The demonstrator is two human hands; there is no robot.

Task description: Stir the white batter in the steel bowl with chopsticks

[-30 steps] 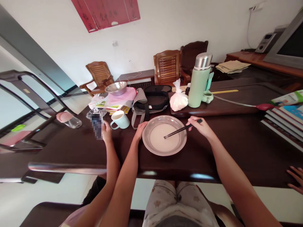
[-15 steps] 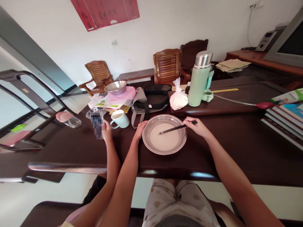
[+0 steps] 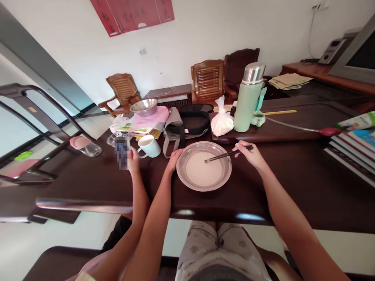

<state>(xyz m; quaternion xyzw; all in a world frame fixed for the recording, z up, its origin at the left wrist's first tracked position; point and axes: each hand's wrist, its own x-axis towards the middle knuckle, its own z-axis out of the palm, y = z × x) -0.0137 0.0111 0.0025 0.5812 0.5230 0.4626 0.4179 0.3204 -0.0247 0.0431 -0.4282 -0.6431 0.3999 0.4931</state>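
A wide metal basin (image 3: 183, 177) stands on the dark wooden table in front of me, with a milky white liquid (image 3: 202, 169) in it. At its left rim my left hand (image 3: 175, 159) is closed on the edge; part of the fingers is hidden. My right hand (image 3: 249, 153), to the right of the basin, grips a pair of dark chopsticks (image 3: 222, 155). Their tips reach over the white liquid near the basin's middle. Behind the basin sits a tied plastic bag of white powder (image 3: 222, 124).
Another person's hand (image 3: 134, 160) holds a blurred-out phone-like object at my left, near a pale blue mug (image 3: 149, 146). A green thermos (image 3: 248, 101) rises behind the basin. Books (image 3: 351, 152) are stacked at the right. A steel bowl (image 3: 144, 107) rests on papers.
My right hand has moved a little to the right, drawing the chopstick tips rightward and slightly up in view. My left hand stays at the rim.
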